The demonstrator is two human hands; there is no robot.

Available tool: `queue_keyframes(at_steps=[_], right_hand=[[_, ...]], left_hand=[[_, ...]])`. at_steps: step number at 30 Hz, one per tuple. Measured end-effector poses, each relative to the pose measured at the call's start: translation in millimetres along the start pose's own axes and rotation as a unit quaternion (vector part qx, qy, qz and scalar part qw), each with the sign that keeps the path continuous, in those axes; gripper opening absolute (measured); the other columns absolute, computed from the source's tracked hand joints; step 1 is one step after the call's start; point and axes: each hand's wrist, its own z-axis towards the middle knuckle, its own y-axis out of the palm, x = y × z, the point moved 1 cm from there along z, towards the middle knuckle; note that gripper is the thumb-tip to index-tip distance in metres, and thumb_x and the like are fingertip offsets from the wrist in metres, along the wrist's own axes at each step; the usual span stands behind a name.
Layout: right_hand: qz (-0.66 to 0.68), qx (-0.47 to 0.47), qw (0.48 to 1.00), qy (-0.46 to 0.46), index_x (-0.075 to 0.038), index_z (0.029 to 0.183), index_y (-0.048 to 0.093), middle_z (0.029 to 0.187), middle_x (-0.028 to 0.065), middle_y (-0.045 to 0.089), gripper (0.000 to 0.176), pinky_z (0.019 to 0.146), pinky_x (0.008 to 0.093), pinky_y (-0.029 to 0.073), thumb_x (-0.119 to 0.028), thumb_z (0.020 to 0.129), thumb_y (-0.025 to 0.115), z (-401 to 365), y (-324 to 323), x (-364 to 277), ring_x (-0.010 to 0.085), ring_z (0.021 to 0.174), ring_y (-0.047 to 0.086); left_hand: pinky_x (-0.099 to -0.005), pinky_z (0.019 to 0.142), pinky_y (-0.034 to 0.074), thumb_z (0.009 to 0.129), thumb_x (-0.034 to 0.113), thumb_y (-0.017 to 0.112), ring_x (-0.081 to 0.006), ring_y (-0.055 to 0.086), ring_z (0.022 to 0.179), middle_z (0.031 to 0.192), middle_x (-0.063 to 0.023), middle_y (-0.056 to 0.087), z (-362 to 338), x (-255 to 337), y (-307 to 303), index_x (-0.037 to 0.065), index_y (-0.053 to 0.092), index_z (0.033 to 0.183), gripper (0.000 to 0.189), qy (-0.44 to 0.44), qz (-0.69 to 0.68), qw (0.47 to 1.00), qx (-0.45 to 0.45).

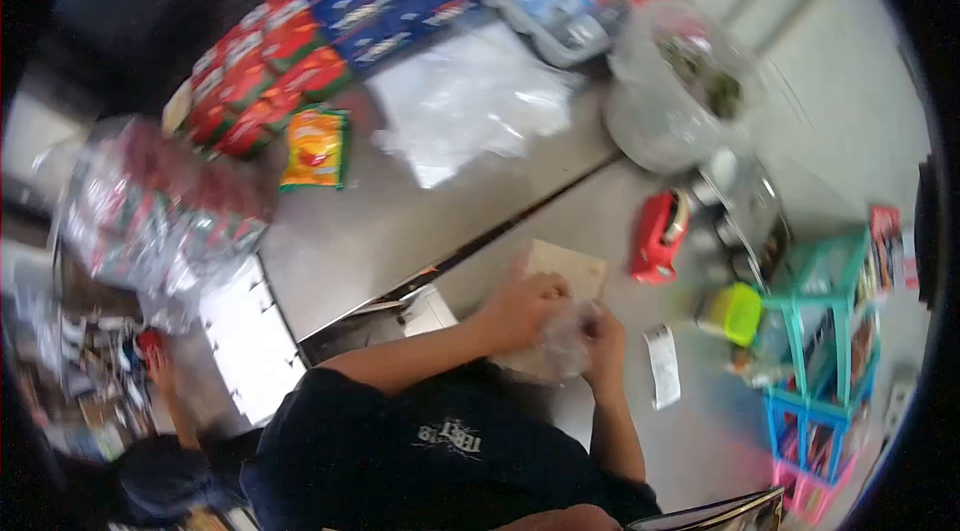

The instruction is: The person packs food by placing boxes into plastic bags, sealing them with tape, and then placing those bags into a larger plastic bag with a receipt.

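Note:
A crumpled clear plastic bag (pixel 566 343) is pinched between my two hands above the metal table. My left hand (pixel 522 311) has its fingers curled at the bag's left edge. On the other side, my right hand (pixel 602 339) grips the bag with fingers closed. Beneath and behind them lies a flat tan board or sheet (pixel 572 267), partly covered by the hands and the bag. Blur hides whether anything is inside the bag.
A red tape dispenser (pixel 657 239) and a paper slip (pixel 662 367) lie to the right, near stacked baskets (pixel 815 341). Beyond are a large plastic bag of greens (pixel 670 91), white sheets (pixel 470 96) and an orange packet (pixel 316 148). Another person's hand (pixel 158 369) is at far left.

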Motion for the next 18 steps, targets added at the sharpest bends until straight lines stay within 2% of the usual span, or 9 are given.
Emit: queue_keyframes(at_steps=[4, 5, 6, 7, 8, 10, 12, 14, 18], right_hand=[[0.166, 0.122, 0.977, -0.052, -0.002, 0.080, 0.055, 0.074, 0.0041, 0.054, 0.002, 0.061, 0.0259, 0.046, -0.002, 0.079, 0.056, -5.6, 1.0, 6.7, 0.0127, 0.067, 0.053], [0.140, 0.144, 0.978, -0.059, -0.001, 0.081, 0.054, 0.077, 0.0062, 0.054, 0.004, 0.066, 0.0283, 0.046, 0.000, 0.077, 0.056, -9.7, 0.5, 18.2, 0.0156, 0.070, 0.053], [-0.013, 0.182, 0.969, -0.166, -0.002, 0.085, 0.053, 0.079, 0.0059, 0.054, 0.006, 0.069, 0.0271, 0.044, -0.001, 0.080, 0.056, -11.7, -11.4, 44.7, 0.0144, 0.074, 0.051], [-0.070, 0.211, 0.953, -0.207, -0.001, 0.087, 0.052, 0.080, 0.0074, 0.053, 0.006, 0.072, 0.0304, 0.043, -0.004, 0.082, 0.054, -19.7, -29.8, 66.4, 0.0175, 0.076, 0.049], [-0.082, 0.259, 0.950, -0.154, 0.001, 0.089, 0.054, 0.091, 0.0132, 0.055, 0.017, 0.077, 0.0369, 0.044, 0.001, 0.073, 0.052, -28.0, -47.7, 89.7, 0.0245, 0.084, 0.053], [-0.358, 0.299, 0.870, -0.160, 0.002, 0.107, 0.054, 0.106, 0.0140, 0.054, 0.036, 0.085, 0.0384, 0.042, 0.005, 0.070, 0.051, -48.8, -86.6, 128.2, 0.0245, 0.096, 0.052], [-0.435, 0.299, 0.841, -0.117, 0.001, 0.108, 0.053, 0.107, 0.0143, 0.054, 0.037, 0.085, 0.0380, 0.042, 0.004, 0.071, 0.051, -65.7, -102.5, 146.2, 0.0246, 0.097, 0.052], [-0.446, 0.274, 0.848, -0.081, 0.001, 0.110, 0.052, 0.108, 0.0145, 0.054, 0.039, 0.085, 0.0377, 0.042, 0.003, 0.072, 0.052, -69.7, -94.4, 155.8, 0.0246, 0.097, 0.052], [-0.435, 0.209, 0.871, -0.089, 0.001, 0.114, 0.050, 0.110, 0.0150, 0.053, 0.041, 0.085, 0.0370, 0.042, 0.001, 0.073, 0.052, -76.3, -59.4, 157.8, 0.0247, 0.098, 0.052]], left_hand=[[-0.0426, 0.095, 0.031, 0.065, 0.017, 0.064, -0.0259, 0.049, 0.104, 0.109, -0.0088, 0.050, -3.9, 7.2, -4.8, 0.013, 0.060, 0.095, 0.031, -0.017, 0.064, 0.995, 0.077], [-0.0476, 0.098, 0.026, 0.066, 0.017, 0.065, -0.0267, 0.049, 0.104, 0.108, -0.0085, 0.050, -8.5, 7.6, -4.9, 0.016, 0.061, 0.098, 0.032, -0.021, 0.058, 0.990, 0.125], [-0.0476, 0.098, 0.026, 0.066, 0.017, 0.065, -0.0267, 0.049, 0.104, 0.108, -0.0085, 0.050, -14.2, 8.8, 1.6, 0.016, 0.061, 0.098, 0.032, -0.044, 0.084, 0.984, 0.150], [-0.0432, 0.097, 0.030, 0.070, 0.020, 0.065, -0.0276, 0.049, 0.106, 0.113, -0.0090, 0.048, -19.7, 9.1, 11.3, 0.014, 0.061, 0.100, 0.030, -0.086, -0.158, 0.945, 0.274], [-0.0388, 0.095, 0.033, 0.074, 0.023, 0.065, -0.0285, 0.048, 0.107, 0.117, -0.0095, 0.046, -27.1, 7.2, 19.8, 0.013, 0.061, 0.101, 0.029, -0.100, -0.391, 0.833, 0.378], [-0.0395, 0.096, 0.031, 0.079, 0.022, 0.059, -0.0280, 0.043, 0.113, 0.116, -0.0084, 0.047, -44.9, 2.1, 33.4, 0.012, 0.058, 0.104, 0.027, -0.099, -0.346, 0.843, 0.399], [-0.0402, 0.096, 0.030, 0.084, 0.022, 0.053, -0.0275, 0.039, 0.118, 0.115, -0.0073, 0.049, -70.3, -11.9, 50.2, 0.011, 0.055, 0.106, 0.025, -0.096, -0.310, 0.851, 0.413], [-0.0371, 0.089, 0.036, 0.088, 0.027, 0.050, -0.0221, 0.047, 0.108, 0.104, -0.0034, 0.055, -105.5, -27.7, 62.7, 0.012, 0.047, 0.120, 0.036, -0.239, -0.136, 0.936, 0.221], [-0.0309, 0.075, 0.043, 0.091, 0.040, 0.046, -0.0150, 0.051, 0.083, 0.088, -0.0018, 0.055, -182.3, 28.7, 36.6, 0.018, 0.038, 0.133, 0.048, -0.227, -0.340, 0.791, 0.454]])
